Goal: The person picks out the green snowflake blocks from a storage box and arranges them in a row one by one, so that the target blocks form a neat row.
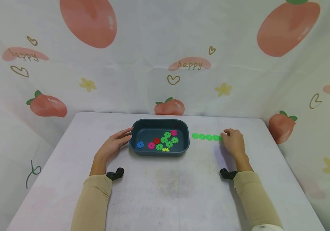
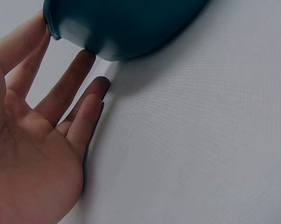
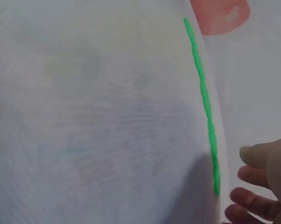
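Note:
A dark teal plastic basin stands on the table, with several notched plastic discs lying inside: green, pink, red, blue and yellow. At its left side my left hand rests its fairly straight fingertips against the rim and wall, seen close up in the left wrist view. To the basin's right lies a straight row of green notched discs, edge to edge, flat on the table. My right hand hovers at the row's right end. In the right wrist view its loosely bent fingers stand apart from the green row, holding nothing visible.
The white table ends at a printed fabric backdrop behind it. Black wrist cameras are strapped to both wrists. The basin's raised walls stand between the loose discs and the row.

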The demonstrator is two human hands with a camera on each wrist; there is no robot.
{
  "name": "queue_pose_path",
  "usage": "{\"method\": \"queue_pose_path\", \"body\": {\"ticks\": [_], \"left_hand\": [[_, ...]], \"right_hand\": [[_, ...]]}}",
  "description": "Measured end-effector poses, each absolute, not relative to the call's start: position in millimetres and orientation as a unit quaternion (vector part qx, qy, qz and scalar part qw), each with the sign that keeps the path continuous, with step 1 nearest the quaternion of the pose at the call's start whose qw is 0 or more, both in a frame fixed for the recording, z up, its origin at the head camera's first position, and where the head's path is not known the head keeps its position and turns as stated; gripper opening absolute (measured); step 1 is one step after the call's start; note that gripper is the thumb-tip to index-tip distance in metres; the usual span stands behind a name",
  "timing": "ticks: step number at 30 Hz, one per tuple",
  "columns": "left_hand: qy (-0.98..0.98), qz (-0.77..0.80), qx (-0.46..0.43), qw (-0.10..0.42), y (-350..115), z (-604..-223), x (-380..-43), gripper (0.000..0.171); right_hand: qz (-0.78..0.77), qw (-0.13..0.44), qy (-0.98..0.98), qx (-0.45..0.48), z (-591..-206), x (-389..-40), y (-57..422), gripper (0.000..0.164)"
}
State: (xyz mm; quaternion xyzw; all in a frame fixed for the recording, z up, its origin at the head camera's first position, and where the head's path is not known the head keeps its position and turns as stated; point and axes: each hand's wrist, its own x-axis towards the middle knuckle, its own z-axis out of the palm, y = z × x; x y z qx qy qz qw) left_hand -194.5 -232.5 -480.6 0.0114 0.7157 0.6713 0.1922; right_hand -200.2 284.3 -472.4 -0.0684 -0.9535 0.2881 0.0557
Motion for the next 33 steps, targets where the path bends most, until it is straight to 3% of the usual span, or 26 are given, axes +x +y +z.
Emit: {"method": "queue_pose_path", "body": {"ticks": [15,33], "left_hand": [[0.719,0.669,0.013,0.187,-232.0,-481.7,-194.3,0.061],[0.721,0.665,0.008,0.192,-231.0,-477.4,-192.8,0.062]], "right_hand": [[0.227,0.012,-0.974,-0.018,-448.7,-205.0,270.4,0.071],[0.147,-0.010,-0.987,0.058,-426.2,-205.3,240.7,0.084]]}}
